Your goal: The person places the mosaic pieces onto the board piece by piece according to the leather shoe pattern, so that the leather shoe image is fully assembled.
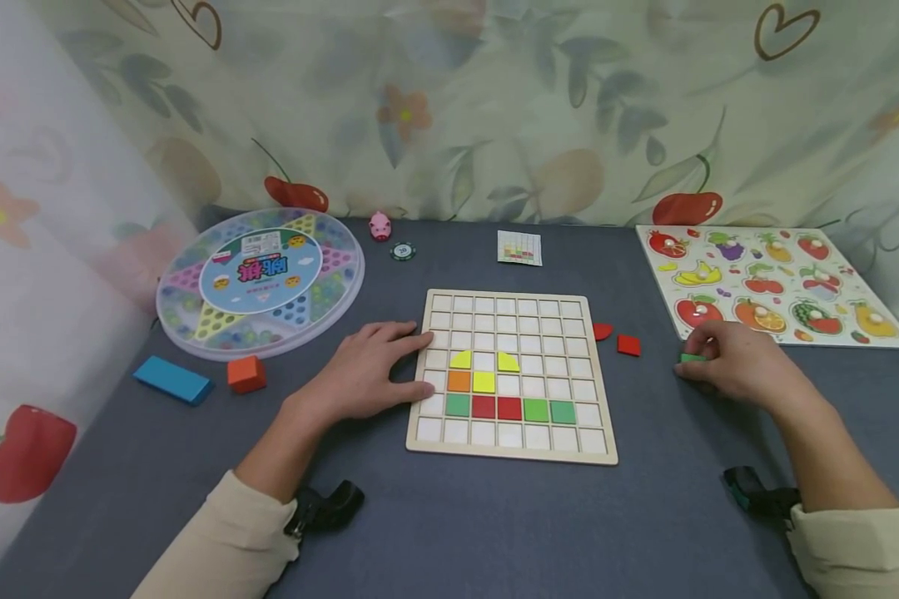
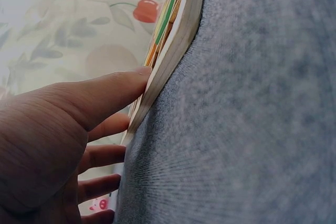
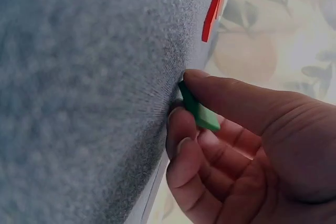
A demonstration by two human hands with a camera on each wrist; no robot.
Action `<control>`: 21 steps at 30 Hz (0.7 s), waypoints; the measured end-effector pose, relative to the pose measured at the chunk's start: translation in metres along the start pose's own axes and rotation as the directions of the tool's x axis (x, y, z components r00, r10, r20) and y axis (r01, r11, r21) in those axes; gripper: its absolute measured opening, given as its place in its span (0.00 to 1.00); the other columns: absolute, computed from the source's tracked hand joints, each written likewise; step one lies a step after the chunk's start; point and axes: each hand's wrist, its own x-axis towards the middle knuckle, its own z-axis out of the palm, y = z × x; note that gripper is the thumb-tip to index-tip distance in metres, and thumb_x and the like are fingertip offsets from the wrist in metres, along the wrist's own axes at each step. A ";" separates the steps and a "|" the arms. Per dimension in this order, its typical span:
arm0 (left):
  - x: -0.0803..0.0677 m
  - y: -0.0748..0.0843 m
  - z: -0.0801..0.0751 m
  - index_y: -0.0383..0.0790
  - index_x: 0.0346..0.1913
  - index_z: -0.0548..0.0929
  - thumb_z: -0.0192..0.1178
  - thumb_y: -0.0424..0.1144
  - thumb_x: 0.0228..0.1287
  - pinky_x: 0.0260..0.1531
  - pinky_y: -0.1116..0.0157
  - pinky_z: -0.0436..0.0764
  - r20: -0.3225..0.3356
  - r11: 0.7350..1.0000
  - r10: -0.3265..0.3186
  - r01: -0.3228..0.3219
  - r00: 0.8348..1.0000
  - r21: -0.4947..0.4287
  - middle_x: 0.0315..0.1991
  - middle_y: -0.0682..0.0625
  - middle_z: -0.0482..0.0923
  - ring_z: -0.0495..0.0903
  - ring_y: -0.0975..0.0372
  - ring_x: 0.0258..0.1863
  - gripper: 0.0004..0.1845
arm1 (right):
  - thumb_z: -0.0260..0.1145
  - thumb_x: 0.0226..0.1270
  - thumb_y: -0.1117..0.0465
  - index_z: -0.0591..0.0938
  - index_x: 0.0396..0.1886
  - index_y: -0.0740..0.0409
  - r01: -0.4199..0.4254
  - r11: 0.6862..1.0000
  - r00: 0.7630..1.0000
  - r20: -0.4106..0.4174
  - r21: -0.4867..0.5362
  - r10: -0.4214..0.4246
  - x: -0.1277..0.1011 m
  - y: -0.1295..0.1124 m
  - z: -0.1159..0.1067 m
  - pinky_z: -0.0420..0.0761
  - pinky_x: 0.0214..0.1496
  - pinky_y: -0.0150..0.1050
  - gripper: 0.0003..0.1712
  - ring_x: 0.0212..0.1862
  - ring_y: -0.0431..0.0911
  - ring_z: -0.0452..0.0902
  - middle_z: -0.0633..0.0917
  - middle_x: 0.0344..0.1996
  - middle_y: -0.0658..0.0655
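A wooden grid board (image 1: 434, 438) lies flat in the middle of the table with several coloured tiles in its squares. Those include yellow rounded tiles (image 1: 508, 361), an orange square (image 1: 459, 381), a yellow square (image 1: 484, 382), and a row of green and red tiles (image 1: 509, 408). My left hand (image 1: 370, 370) rests at the board's left edge, its fingers extended and the thumb tip touching the rim. Off to the right, my right hand (image 1: 742, 362) pinches a small green tile (image 3: 202, 115) between thumb and fingers, close over the cloth.
Right of the board lie a red square tile (image 1: 629, 345) and a red rounded tile (image 1: 603, 331). A fruit puzzle board (image 1: 730, 283) is behind my right hand. Leftward are a round marble game (image 1: 345, 295), a blue block (image 1: 172, 380) and an orange block (image 1: 246, 374). A pattern card (image 1: 519, 248) lies behind.
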 end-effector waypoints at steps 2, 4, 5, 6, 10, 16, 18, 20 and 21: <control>0.000 0.000 0.000 0.53 0.80 0.66 0.66 0.60 0.66 0.73 0.34 0.58 0.000 1.000 0.000 0.000 1.000 0.001 0.81 0.43 0.60 0.56 0.43 0.79 0.42 | 0.73 0.66 0.57 0.80 0.44 0.67 0.003 1.000 1.000 -0.004 0.013 -0.003 0.000 -0.002 0.001 0.75 0.29 0.41 0.19 0.27 0.46 0.78 0.80 0.26 0.56; 0.000 0.000 0.000 0.53 0.80 0.66 0.66 0.61 0.66 0.73 0.34 0.58 0.000 1.000 -0.001 0.001 1.000 0.003 0.81 0.43 0.60 0.56 0.43 0.79 0.42 | 0.72 0.67 0.57 0.81 0.46 0.67 0.007 0.999 1.000 -0.004 0.033 -0.007 -0.001 -0.004 0.001 0.76 0.30 0.40 0.18 0.27 0.46 0.78 0.82 0.26 0.55; 0.000 0.000 0.000 0.52 0.80 0.66 0.66 0.61 0.66 0.73 0.35 0.58 0.001 1.000 -0.001 0.001 1.000 0.003 0.81 0.43 0.60 0.56 0.43 0.79 0.42 | 0.72 0.67 0.57 0.81 0.46 0.67 0.009 0.999 1.000 -0.004 0.046 -0.009 -0.001 -0.005 0.001 0.76 0.30 0.40 0.18 0.28 0.46 0.79 0.82 0.26 0.54; 0.000 -0.001 0.001 0.52 0.80 0.66 0.65 0.61 0.66 0.73 0.35 0.58 0.002 1.000 -0.002 0.002 1.000 0.003 0.81 0.43 0.60 0.56 0.43 0.79 0.42 | 0.72 0.68 0.57 0.81 0.47 0.67 0.012 0.998 1.000 -0.004 0.061 -0.012 -0.001 -0.006 0.001 0.77 0.30 0.40 0.18 0.28 0.45 0.79 0.82 0.27 0.54; 0.000 -0.001 0.001 0.52 0.80 0.66 0.65 0.61 0.67 0.73 0.35 0.59 -0.001 1.000 0.002 -0.002 1.000 0.003 0.80 0.43 0.60 0.56 0.43 0.79 0.42 | 0.71 0.70 0.54 0.82 0.50 0.66 0.033 0.992 0.999 0.003 0.123 -0.033 -0.001 -0.013 0.000 0.79 0.31 0.39 0.19 0.31 0.46 0.79 0.85 0.30 0.55; 0.001 -0.001 0.001 0.52 0.80 0.66 0.65 0.61 0.67 0.73 0.36 0.59 -0.001 1.000 0.006 -0.006 1.000 0.002 0.80 0.43 0.60 0.56 0.43 0.79 0.42 | 0.70 0.72 0.51 0.85 0.57 0.59 0.077 0.984 0.997 0.008 0.159 -0.079 -0.002 -0.032 -0.003 0.77 0.32 0.39 0.22 0.32 0.47 0.77 0.85 0.32 0.54; 0.001 -0.001 0.000 0.52 0.80 0.66 0.65 0.61 0.67 0.73 0.36 0.59 0.001 1.000 0.004 -0.004 1.000 0.005 0.81 0.43 0.60 0.56 0.43 0.79 0.42 | 0.70 0.72 0.52 0.86 0.57 0.58 0.109 0.978 0.994 0.007 0.177 -0.112 -0.001 -0.041 -0.003 0.75 0.31 0.39 0.20 0.30 0.46 0.76 0.84 0.29 0.54; 0.001 -0.001 0.000 0.53 0.80 0.65 0.65 0.61 0.67 0.73 0.36 0.59 0.002 1.000 0.002 -0.002 1.000 0.007 0.81 0.43 0.60 0.56 0.43 0.79 0.42 | 0.70 0.72 0.53 0.87 0.55 0.58 0.140 0.970 0.990 -0.001 0.200 -0.143 0.000 -0.049 -0.002 0.75 0.30 0.39 0.18 0.28 0.46 0.76 0.83 0.27 0.53; 0.001 -0.001 0.000 0.52 0.80 0.65 0.66 0.61 0.67 0.73 0.36 0.59 0.002 1.000 0.002 -0.002 1.000 0.008 0.81 0.43 0.60 0.56 0.43 0.79 0.42 | 0.71 0.71 0.53 0.87 0.54 0.58 0.154 0.966 0.988 -0.004 0.208 -0.157 0.000 -0.053 -0.001 0.75 0.30 0.38 0.18 0.28 0.46 0.77 0.83 0.27 0.53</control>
